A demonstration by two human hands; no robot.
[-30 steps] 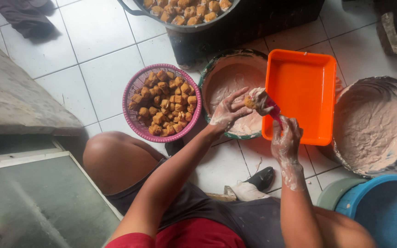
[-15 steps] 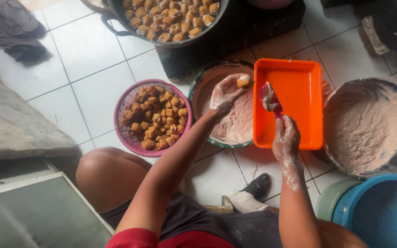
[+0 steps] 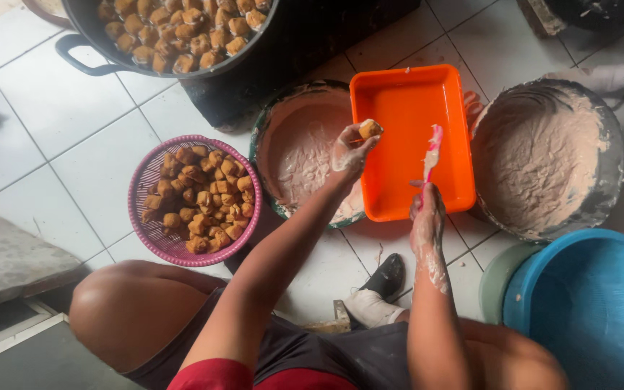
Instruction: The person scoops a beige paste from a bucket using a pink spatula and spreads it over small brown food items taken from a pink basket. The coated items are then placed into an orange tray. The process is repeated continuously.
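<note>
Fingers, left hand (image 3: 350, 149): batter-coated, pinching one brown fried piece (image 3: 370, 128) at the tips, held up over the left edge of the orange tray (image 3: 399, 180).
Fingers, right hand (image 3: 427, 209): curled shut round the handle of a pink spatula (image 3: 431, 155), blade up and smeared with pale paste, over the tray's right half.
Piece vs fingers: sits on top of the left fingertips, thumb side hidden; apart from the spatula blade, which stands to its right.
Tray: bare inside, nothing laid in it yet.
Pink basket (image 3: 193, 200): well left of the tray, on the tiled floor, heaped with like brown pieces.
Paste basin (image 3: 543, 155): just right of the tray, walls coated, mostly scraped down.
Second basin (image 3: 305, 148): touching the tray's left side, partly under it, smeared with the same paste.
Dark pan (image 3: 182, 32): beyond the tray to the upper left, full of fried pieces.
Progress, judged: early in this tray. One piece in hand, none placed, basket still full.
</note>
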